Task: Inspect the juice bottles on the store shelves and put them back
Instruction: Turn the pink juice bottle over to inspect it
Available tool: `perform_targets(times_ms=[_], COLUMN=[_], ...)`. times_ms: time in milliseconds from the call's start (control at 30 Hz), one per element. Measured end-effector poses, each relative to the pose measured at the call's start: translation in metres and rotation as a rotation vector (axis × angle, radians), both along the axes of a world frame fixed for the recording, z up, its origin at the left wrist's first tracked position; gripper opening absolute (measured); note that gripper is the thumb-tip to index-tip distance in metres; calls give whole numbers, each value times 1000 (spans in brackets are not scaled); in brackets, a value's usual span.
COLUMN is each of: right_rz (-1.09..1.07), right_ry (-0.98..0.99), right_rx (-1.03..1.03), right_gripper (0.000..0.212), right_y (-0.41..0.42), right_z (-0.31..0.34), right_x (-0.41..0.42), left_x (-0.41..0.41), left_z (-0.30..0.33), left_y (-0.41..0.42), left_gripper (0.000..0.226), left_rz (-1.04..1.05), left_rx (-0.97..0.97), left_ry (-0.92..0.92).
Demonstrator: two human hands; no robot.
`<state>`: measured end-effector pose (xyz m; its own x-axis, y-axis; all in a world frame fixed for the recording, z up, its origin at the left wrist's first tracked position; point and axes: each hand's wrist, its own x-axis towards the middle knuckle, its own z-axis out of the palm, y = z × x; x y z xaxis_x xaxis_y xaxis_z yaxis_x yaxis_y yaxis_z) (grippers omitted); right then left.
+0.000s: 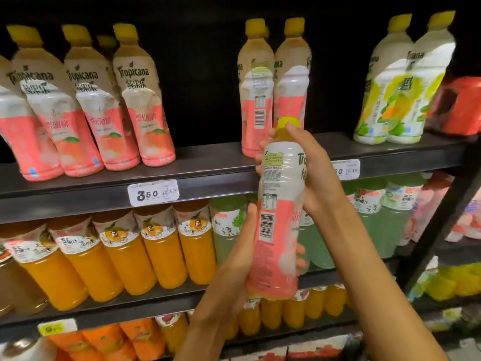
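I hold a pink-and-white Tropicana juice bottle (277, 204) with a yellow cap upright in front of the shelves, its barcode and back label facing me. My left hand (234, 261) cups its lower part from the left. My right hand (309, 168) grips its neck and upper body from the right. On the top shelf (208, 165) stand more of the same pink bottles: several at the left (145, 100) and two behind the held one (260, 87). An empty gap lies between those groups.
Two green-and-yellow Tropicana bottles (398, 82) stand at the top shelf's right end, a red pack (463, 108) beyond them. The shelf below holds orange juice bottles (125, 256) and pale green ones (385, 220). A price tag (153, 192) reads 3.50. A black upright (442, 225) bounds the right side.
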<state>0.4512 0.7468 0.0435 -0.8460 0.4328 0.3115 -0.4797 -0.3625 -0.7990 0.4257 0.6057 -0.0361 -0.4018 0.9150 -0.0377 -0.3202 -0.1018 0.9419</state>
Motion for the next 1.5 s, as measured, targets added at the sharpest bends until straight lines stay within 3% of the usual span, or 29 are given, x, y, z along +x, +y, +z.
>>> perform_targets(times_ms=[167, 233, 367, 533, 767, 900, 1000, 1200, 1367, 1500], right_rz=[-41, 49, 248, 197, 4, -13, 43, 50, -102, -141], right_ry=[-29, -49, -49, -134, -179, -139, -56, -51, -84, -48], right_rx=[29, -2, -256, -305, -312, -304, -371, -491, -385, -330], right_gripper=[25, 31, 36, 29, 25, 53, 60, 34, 26, 24], right_y=[5, 8, 7, 3, 17, 21, 23, 16, 20, 16], right_z=[-14, -18, -31, -40, -69, -87, -89, -99, -103, -101], right_x=[16, 22, 27, 25, 51, 59, 61, 59, 62, 65], left_x=[21, 33, 50, 53, 45, 49, 53, 53, 46, 48], left_z=[-5, -8, -15, -25, -40, -46, -36, -37, -42, -39], left_y=[0, -2, -4, -3, -10, -13, -8, -7, -10, -15], left_gripper=[66, 65, 70, 69, 60, 75, 64, 66, 76, 72], left_rz=[39, 10, -114, -193, -4, 42, 5, -181, -111, -43], left_rx=[30, 65, 141, 182, -82, -186, -92, -22, -216, -177], left_ry=[5, -92, -284, -415, -2, -41, -118, -228, 0, 11])
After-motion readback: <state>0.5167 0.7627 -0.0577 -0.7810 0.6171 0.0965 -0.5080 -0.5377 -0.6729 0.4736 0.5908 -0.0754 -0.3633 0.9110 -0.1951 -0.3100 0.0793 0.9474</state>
